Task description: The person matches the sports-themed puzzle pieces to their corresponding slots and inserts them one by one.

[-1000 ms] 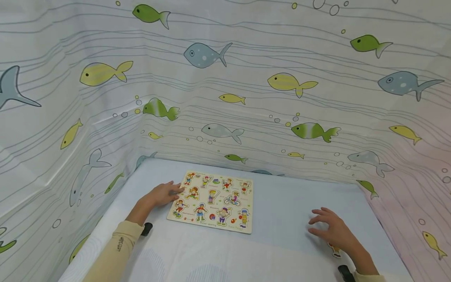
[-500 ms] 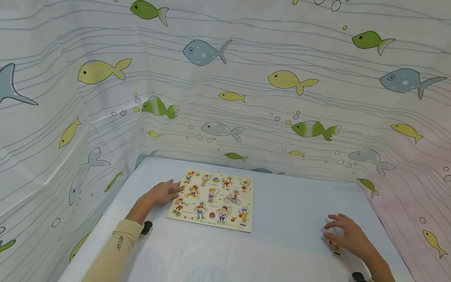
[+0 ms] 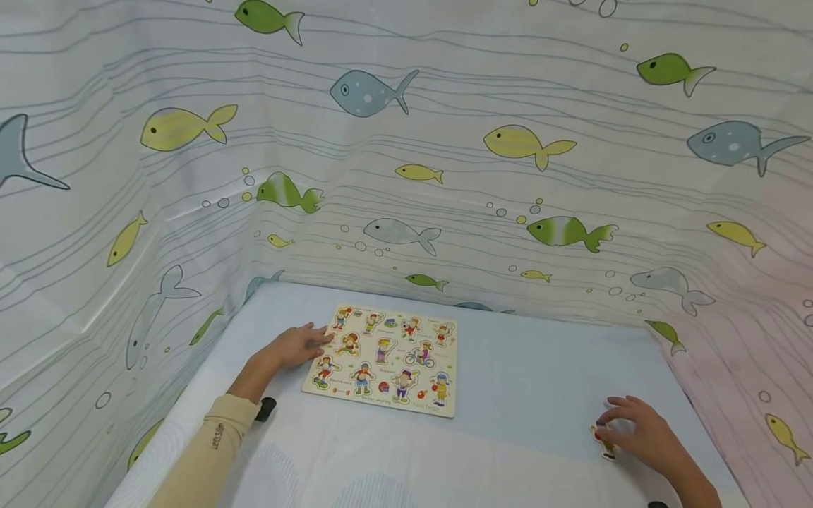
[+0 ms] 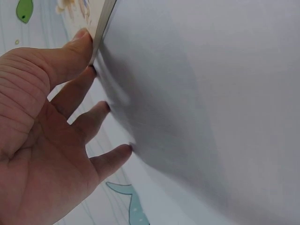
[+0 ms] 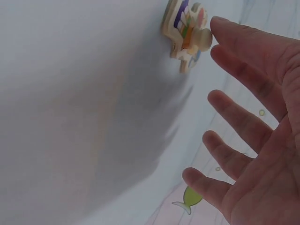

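Note:
A peg puzzle board (image 3: 396, 367) with several printed sports figures lies flat on the cloth-covered table. My left hand (image 3: 296, 347) rests at its left edge. In the left wrist view the thumb (image 4: 82, 47) touches the board's edge, and the other fingers spread down to the cloth. At the right, my right hand (image 3: 644, 430) hovers over a loose figure-shaped puzzle piece (image 3: 607, 448) that lies on the table. Seen from the right wrist, the piece's round wooden knob (image 5: 203, 39) sits right by the thumb and index fingertips, while the remaining fingers stretch apart.
A pale blue and white cloth (image 3: 508, 451) covers the table. Fish-printed curtain (image 3: 406, 204) encloses it at the back and both sides, close behind the board. Dark wrist-camera mounts sit below both hands, one (image 3: 265, 409) at the left sleeve.
My right hand has moved right and toward me, coming over the loose puzzle piece, with its thumb and index closer together. The left hand and the board have stayed in place.

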Demonstrator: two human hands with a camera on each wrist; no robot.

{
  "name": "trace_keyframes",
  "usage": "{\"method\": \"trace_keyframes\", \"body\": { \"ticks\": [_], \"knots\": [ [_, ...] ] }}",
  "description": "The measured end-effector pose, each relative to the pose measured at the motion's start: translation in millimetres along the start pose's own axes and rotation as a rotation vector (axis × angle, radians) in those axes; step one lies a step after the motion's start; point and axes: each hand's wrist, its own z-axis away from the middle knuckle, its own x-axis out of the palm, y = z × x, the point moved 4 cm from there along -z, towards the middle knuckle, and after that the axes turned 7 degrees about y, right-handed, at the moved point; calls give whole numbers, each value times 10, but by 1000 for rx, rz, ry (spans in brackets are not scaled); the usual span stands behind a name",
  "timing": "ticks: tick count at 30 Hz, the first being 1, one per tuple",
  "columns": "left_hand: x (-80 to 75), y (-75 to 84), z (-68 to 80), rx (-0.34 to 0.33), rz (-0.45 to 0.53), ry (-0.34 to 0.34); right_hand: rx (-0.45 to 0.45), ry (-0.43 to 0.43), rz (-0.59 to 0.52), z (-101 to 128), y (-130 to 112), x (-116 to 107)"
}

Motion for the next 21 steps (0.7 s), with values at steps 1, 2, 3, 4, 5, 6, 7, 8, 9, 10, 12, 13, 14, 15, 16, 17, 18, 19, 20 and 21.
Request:
{"method": "trace_keyframes", "body": {
  "ticks": [1, 2, 3, 4, 5, 6, 7, 8, 9, 10, 12, 13, 14, 15, 16, 17, 18, 19, 20, 21],
  "knots": [
    [-1, -4, 2, 2, -2, 2, 3, -1, 5, 1, 7, 1],
    [0, -7, 2, 4, -5, 2, 5, -2, 14, 2, 13, 3],
    [2, -11, 1, 6, -5, 1, 9, -4, 21, 2, 19, 4],
    [2, -14, 1, 6, -7, 1, 10, -6, 25, 5, 23, 5],
    [2, -14, 1, 5, -7, 0, 10, -8, 30, 9, 26, 6],
    [0, -15, 0, 5, -7, -1, 9, -10, 34, 13, 27, 8],
    [-3, -11, -2, 5, -3, -1, 10, -12, 38, 20, 31, 8],
    [-6, -5, -5, 5, -3, 0, 8, -14, 43, 28, 34, 9],
    [-11, -2, -9, 5, -2, 1, 6, -12, 46, 37, 38, 11],
    [-15, 1, -12, 4, -5, 2, 7, -13, 49, 45, 41, 13],
    [-18, 0, -18, -2, -3, 2, 10, -16, 54, 59, 48, 20],
    [-16, -3, -20, -2, -8, 2, 17, -22, 56, 65, 52, 24],
    [-13, -7, -23, -4, -11, 0, 23, -26, 59, 70, 55, 29],
    [-8, -13, -24, -4, -14, -2, 31, -28, 59, 74, 59, 33],
    [-2, -19, -25, -4, -16, -3, 40, -33, 58, 77, 63, 37],
    [2, -23, -25, 1, -20, -4, 47, -34, 57, 80, 67, 41],
    [7, -28, -24, 3, -22, -6, 53, -34, 55, 83, 71, 45],
    [12, -32, -23, 2, -22, -7, 60, -35, 53, 85, 76, 48],
    [16, -34, -23, 1, -21, -9, 61, -30, 47, 88, 80, 50],
    [19, -35, -22, 1, -22, -9, 63, -26, 43, 90, 84, 54]
  ]
}}
